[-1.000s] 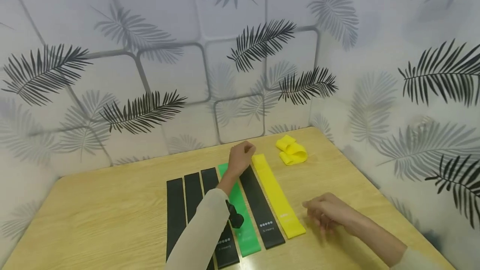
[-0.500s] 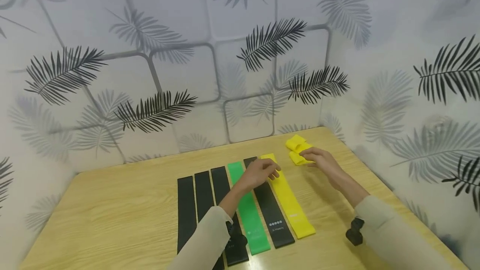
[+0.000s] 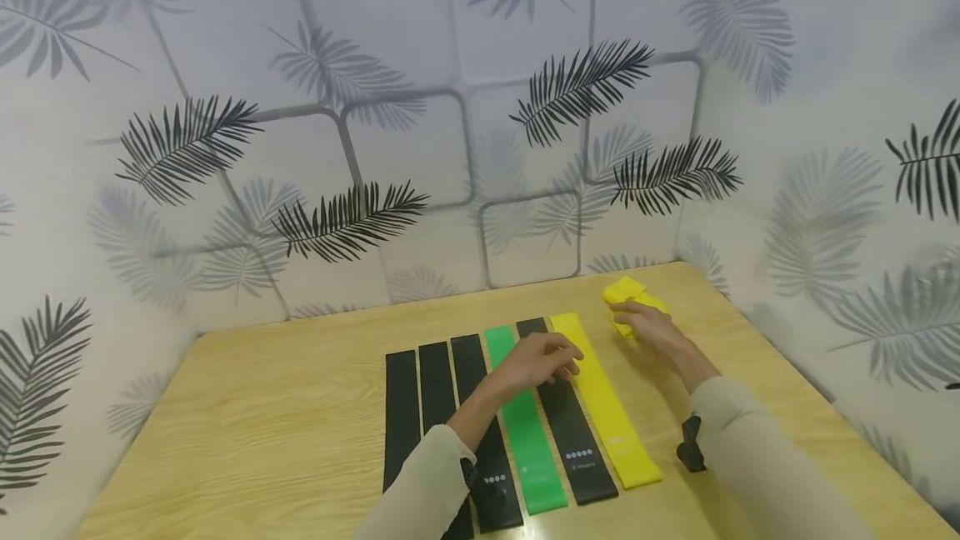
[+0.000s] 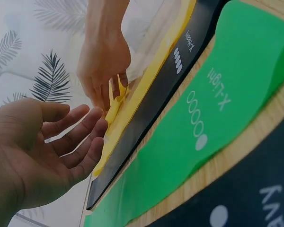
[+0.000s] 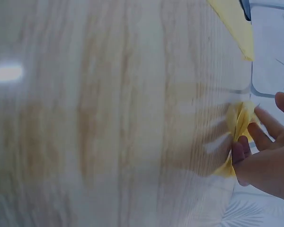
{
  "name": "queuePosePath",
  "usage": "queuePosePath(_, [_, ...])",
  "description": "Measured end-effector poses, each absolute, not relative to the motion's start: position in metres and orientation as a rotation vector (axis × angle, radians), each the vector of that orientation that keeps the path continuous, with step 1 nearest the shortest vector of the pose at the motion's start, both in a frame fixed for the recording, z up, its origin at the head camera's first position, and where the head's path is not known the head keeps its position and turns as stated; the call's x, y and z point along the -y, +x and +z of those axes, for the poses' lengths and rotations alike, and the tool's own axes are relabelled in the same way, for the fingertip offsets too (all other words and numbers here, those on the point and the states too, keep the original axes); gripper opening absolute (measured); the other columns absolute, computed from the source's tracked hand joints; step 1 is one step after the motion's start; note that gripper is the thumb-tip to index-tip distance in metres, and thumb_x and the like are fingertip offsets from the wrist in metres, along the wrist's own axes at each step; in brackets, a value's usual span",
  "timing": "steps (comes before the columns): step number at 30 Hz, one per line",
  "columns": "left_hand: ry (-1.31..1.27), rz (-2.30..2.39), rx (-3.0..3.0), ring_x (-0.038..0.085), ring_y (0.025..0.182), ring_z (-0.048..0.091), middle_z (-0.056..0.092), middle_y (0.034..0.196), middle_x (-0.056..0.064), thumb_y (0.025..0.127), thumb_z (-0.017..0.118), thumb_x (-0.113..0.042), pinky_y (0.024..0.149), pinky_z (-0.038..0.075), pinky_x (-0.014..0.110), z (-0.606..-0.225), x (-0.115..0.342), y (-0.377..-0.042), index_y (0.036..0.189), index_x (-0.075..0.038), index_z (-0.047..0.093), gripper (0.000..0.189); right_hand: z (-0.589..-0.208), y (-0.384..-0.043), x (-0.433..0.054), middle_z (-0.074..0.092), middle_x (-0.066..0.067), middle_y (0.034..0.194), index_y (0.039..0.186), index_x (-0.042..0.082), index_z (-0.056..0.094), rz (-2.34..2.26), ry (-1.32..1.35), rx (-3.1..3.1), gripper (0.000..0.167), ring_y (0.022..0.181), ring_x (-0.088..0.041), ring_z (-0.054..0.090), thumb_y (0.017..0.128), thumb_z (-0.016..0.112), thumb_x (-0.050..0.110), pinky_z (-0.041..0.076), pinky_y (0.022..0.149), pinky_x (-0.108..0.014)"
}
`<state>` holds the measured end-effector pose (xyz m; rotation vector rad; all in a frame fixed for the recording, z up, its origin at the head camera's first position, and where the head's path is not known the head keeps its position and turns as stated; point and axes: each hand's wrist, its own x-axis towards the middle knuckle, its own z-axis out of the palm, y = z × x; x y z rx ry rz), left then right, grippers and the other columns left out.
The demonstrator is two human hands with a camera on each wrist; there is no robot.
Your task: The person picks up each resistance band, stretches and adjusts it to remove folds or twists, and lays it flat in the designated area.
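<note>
At the back right of the table, my right hand [image 3: 651,325] grips a crumpled yellow resistance band [image 3: 624,288]. In the right wrist view its fingers curl in at the bunched yellow material. My left hand [image 3: 536,363] hovers with loosely bent fingers over the row of flat bands, holding nothing. Beneath it lie a green band [image 3: 531,448] marked X-Light, a black band [image 3: 573,440] marked X-Heavy and a straight yellow band [image 3: 603,407] at the row's right end. The left wrist view shows the green band [image 4: 203,109] close by, with the left palm [image 4: 33,161] turned partly up.
More black bands [image 3: 401,407] lie side by side at the left of the row, partly covered by the left sleeve. Bare wood of the table [image 3: 292,415] stretches to the left. Leaf-patterned walls [image 3: 420,148] rise behind the table and to the right.
My right hand has moved from the table's right front to the crumpled yellow band and taken hold of it. The left hand has come off the row's far end, slightly nearer. The head view has turned left.
</note>
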<state>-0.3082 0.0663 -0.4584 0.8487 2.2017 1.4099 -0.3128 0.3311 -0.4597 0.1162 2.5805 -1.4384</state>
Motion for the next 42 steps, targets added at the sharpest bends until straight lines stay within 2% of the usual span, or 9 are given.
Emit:
queuePosePath(4, [0.858,1.422,-2.182,0.033,0.102,0.073,0.076,0.107,0.013,0.110,0.054,-0.027,0.086,0.060,0.045,-0.456,-0.068,-0.306,0.126,-0.002,0.071,0.034,-0.457,-0.312,-0.333,0.010,-0.026,0.171,0.161,0.000,0.032,-1.505,0.180,-2.588,0.059,0.156,-0.051,0.006,0.111,0.040,0.030,0.010,0.124,-0.067])
queuePosePath(9, [0.837,1.458,-2.156,0.034,0.104,0.072,0.076,0.108,0.013,0.110,0.054,-0.026,0.091,0.058,0.051,-0.454,-0.067,-0.306,0.126,-0.002,0.071,0.034,-0.445,-0.305,-0.330,0.033,-0.019,0.166,0.153,0.003,0.050,-1.747,0.376,-2.660,0.051,0.157,-0.045,0.012,0.109,0.048,0.030,-0.012,0.119,-0.073])
queuePosePath(12, [0.830,1.470,-2.142,0.034,0.104,0.071,0.076,0.108,0.012,0.110,0.055,-0.027,0.093,0.057,0.053,-0.453,-0.069,-0.306,0.126,-0.002,0.071,0.033,-0.434,-0.301,-0.328,0.045,-0.017,0.160,0.146,0.004,0.059,-1.894,0.465,-2.702,0.047,0.157,-0.041,0.018,0.107,0.055,0.031,-0.020,0.115,-0.073])
queuePosePath(17, [0.832,1.501,-2.131,0.033,0.106,0.071,0.075,0.113,0.013,0.110,0.055,-0.026,0.091,0.058,0.051,-0.449,-0.082,-0.305,0.128,-0.005,0.071,0.032,-0.413,-0.294,-0.331,0.053,-0.014,0.154,0.141,0.002,0.062,-2.168,0.364,-2.634,0.046,0.152,-0.034,0.033,0.105,0.063,0.030,0.003,0.127,-0.063])
queuePosePath(23, [0.758,1.608,-2.182,0.035,0.120,0.064,0.065,0.133,0.014,0.109,0.057,-0.027,0.097,0.056,0.050,-0.443,-0.100,-0.303,0.141,-0.011,0.060,0.036,-0.386,-0.281,-0.325,0.065,-0.002,0.136,0.140,-0.001,0.063,-2.414,0.095,-2.477,0.043,0.135,-0.023,0.049,0.104,0.066,0.024,0.025,0.125,-0.053])
queuePosePath(28, [0.736,1.651,-2.300,0.034,0.136,0.051,0.051,0.153,0.014,0.105,0.063,-0.033,0.105,0.050,0.053,-0.438,-0.118,-0.301,0.157,-0.015,0.043,0.058,-0.368,-0.265,-0.315,0.058,-0.007,0.145,0.148,-0.003,0.053,-2.548,-0.074,-2.271,0.049,0.120,-0.019,0.061,0.106,0.062,0.019,0.051,0.110,-0.043])
queuePosePath(33, [0.752,1.790,-2.292,0.030,0.138,0.048,0.050,0.153,0.008,0.098,0.073,-0.039,0.112,0.045,0.052,-0.430,-0.124,-0.299,0.158,-0.018,0.038,0.072,-0.356,-0.258,-0.302,0.040,-0.011,0.163,0.153,-0.003,0.047,-2.609,-0.182,-2.155,0.050,0.124,-0.022,0.057,0.106,0.059,0.011,0.057,0.098,-0.032])
queuePosePath(37, [0.856,1.878,-2.071,0.022,0.125,0.060,0.057,0.143,0.006,0.101,0.067,-0.048,0.110,0.047,0.050,-0.424,-0.126,-0.295,0.157,-0.025,0.033,0.069,-0.351,-0.255,-0.297,0.029,-0.009,0.169,0.156,-0.003,0.041,-2.590,-0.213,-2.190,0.052,0.133,-0.026,0.048,0.107,0.053,0.007,0.051,0.109,-0.041])
queuePosePath(42, [0.888,1.886,-1.848,0.015,0.119,0.062,0.052,0.140,0.000,0.101,0.065,-0.048,0.111,0.045,0.052,-0.419,-0.133,-0.289,0.160,-0.024,0.027,0.074,-0.351,-0.252,-0.296,0.019,-0.008,0.173,0.164,0.005,0.029,-2.451,-0.288,-2.269,0.057,0.147,-0.034,0.035,0.110,0.045,0.012,0.027,0.124,-0.058])
